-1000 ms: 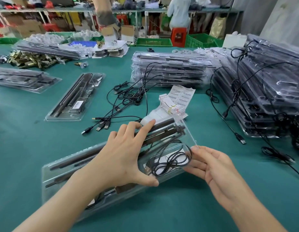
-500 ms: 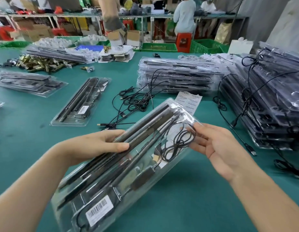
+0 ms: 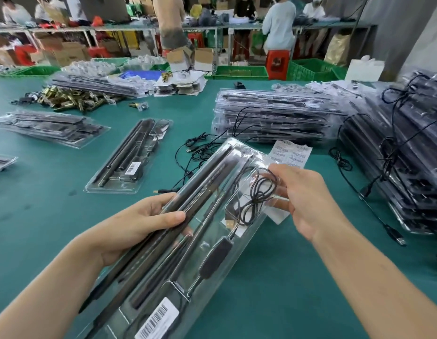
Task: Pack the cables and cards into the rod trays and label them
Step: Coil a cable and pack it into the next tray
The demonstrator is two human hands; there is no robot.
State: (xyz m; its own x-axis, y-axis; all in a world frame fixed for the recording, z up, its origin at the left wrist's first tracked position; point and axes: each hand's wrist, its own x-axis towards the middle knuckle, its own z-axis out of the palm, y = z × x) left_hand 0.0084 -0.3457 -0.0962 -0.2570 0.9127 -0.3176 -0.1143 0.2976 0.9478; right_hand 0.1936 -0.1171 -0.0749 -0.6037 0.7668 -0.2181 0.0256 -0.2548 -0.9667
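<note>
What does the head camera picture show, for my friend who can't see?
The left hand and right hand hold a clear rod tray with a coiled cable above a green table stacked with more trays.

Head camera looks forward and down, close over the table (image 3: 41,216).

Held tray (image 3: 188,241) in front, labelled tray (image 3: 129,157) left behind it, loose cables (image 3: 200,150) between, tray stacks (image 3: 273,116) behind and right

Left hand (image 3: 141,222) grips the clear rod tray (image 3: 195,231), tilted above the green tabletop (image 3: 53,182); right hand (image 3: 308,199) holds its far edge beside the coiled cable (image 3: 255,194); barcode label (image 3: 156,319) near end.
</note>
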